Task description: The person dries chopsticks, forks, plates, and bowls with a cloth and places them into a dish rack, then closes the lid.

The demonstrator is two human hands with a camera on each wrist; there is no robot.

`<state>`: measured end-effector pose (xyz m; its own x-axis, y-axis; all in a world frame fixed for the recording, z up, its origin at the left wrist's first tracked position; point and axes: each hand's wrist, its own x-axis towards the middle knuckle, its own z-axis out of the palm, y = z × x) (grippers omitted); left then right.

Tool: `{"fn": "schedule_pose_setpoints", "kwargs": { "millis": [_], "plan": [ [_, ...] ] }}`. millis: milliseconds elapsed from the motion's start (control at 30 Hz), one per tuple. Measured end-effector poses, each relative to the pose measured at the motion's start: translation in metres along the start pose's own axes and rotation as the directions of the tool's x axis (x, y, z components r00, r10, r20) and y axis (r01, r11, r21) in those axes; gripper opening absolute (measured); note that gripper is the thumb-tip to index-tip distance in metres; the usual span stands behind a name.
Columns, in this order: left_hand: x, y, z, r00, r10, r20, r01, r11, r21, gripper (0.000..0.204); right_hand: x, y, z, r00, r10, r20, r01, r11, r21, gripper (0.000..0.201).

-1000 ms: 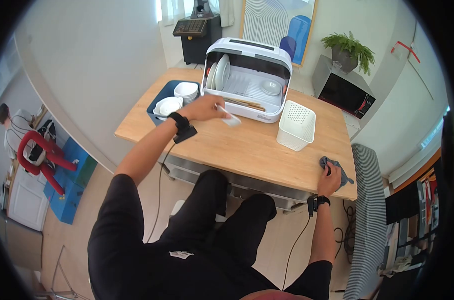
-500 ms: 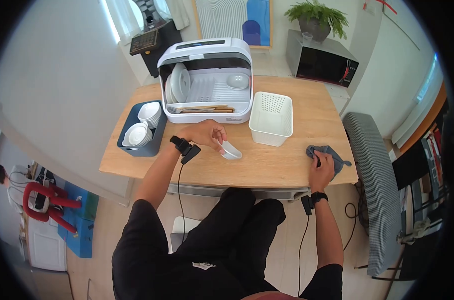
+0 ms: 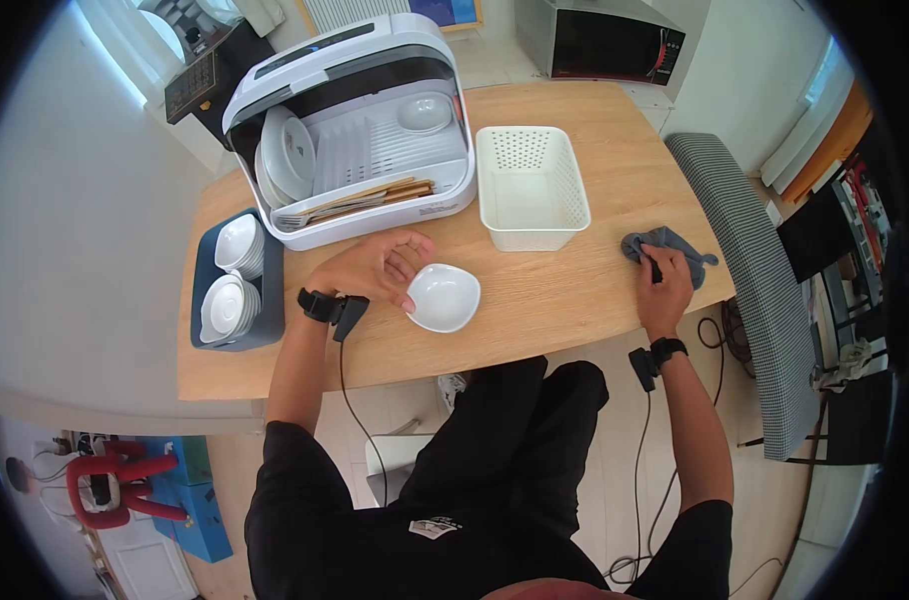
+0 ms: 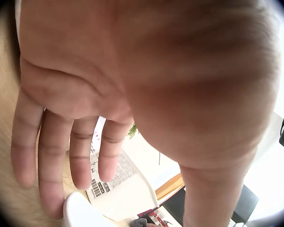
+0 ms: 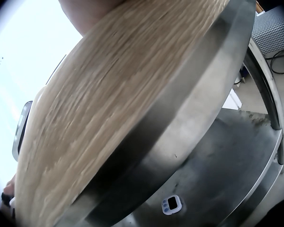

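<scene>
Head view, white bowl: a rounded-square white bowl (image 3: 445,298) sits at the left part of the wooden table (image 3: 550,285), hollow side up toward the camera; whether it rests flat on the wood cannot be told.
Left hand: the left hand (image 3: 375,268) is at the bowl's left, one fingertip touching its rim, the other fingers loose and a little apart; whether it pinches the rim cannot be told.
Left wrist close-up: four long fingers reach down the picture, slightly separated, the bowl's pale edge beside one fingertip; the thumb runs out of frame.
Right hand: well apart from the bowl, near the table's right edge, the right hand (image 3: 667,288) grips a bunched grey cloth (image 3: 667,238) with bent fingers.
White basket: beyond the bowl and to its right, upright, the white basket (image 3: 537,240) has a perforated wall and stands just beside the dish rack.
Dish rack: the white dish rack (image 3: 380,222) has its lid raised; plates (image 3: 290,155) stand on edge at its left, a small dish (image 3: 425,113) lies at its right, chopsticks and cutlery (image 3: 375,197) lie along the front.
Blue bin: left of the rack, the blue bin (image 3: 275,270) holds two stacks of white bowls (image 3: 230,308).
Farther out: a microwave (image 3: 605,45) stands behind the table, a checked seat (image 3: 750,260) to its right.
Under the tabletop: a small white device (image 5: 171,205) with a dark display lies on a metal shelf (image 5: 213,156).
</scene>
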<state>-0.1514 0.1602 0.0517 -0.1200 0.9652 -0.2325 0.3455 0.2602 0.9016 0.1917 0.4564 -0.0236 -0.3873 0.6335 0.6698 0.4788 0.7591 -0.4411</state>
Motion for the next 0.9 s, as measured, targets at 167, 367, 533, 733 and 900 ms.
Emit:
{"fn": "schedule_pose_setpoints", "kwargs": {
  "millis": [167, 367, 533, 733, 900],
  "plan": [
    [-0.004, -0.02, -0.003, 0.993, 0.064, 0.094, -0.059, 0.997, -0.056, 0.111, 0.001, -0.002, 0.001, 1.0, 0.018, 0.023, -0.017, 0.999, -0.041, 0.017],
    [-0.008, -0.032, 0.016, 0.973, 0.227, 0.049, -0.232, 0.956, 0.177, 0.123, 0.001, -0.01, 0.001, 0.998, -0.044, 0.035, 0.048, 0.992, -0.12, 0.017],
    [-0.009, -0.036, 0.03, 0.909, 0.408, -0.087, -0.341, 0.846, 0.41, 0.108, -0.001, -0.007, 0.004, 0.996, -0.085, 0.04, 0.091, 0.978, -0.19, 0.019],
    [-0.011, -0.032, 0.034, 0.919, 0.361, -0.159, -0.252, 0.848, 0.467, 0.084, -0.001, -0.008, 0.003, 0.995, -0.086, 0.058, 0.097, 0.969, -0.225, 0.019],
    [-0.01, -0.033, 0.037, 0.913, 0.387, -0.133, -0.275, 0.821, 0.501, 0.091, 0.001, -0.006, 0.004, 0.995, -0.063, 0.08, 0.077, 0.98, -0.183, 0.02]
  ]
}}
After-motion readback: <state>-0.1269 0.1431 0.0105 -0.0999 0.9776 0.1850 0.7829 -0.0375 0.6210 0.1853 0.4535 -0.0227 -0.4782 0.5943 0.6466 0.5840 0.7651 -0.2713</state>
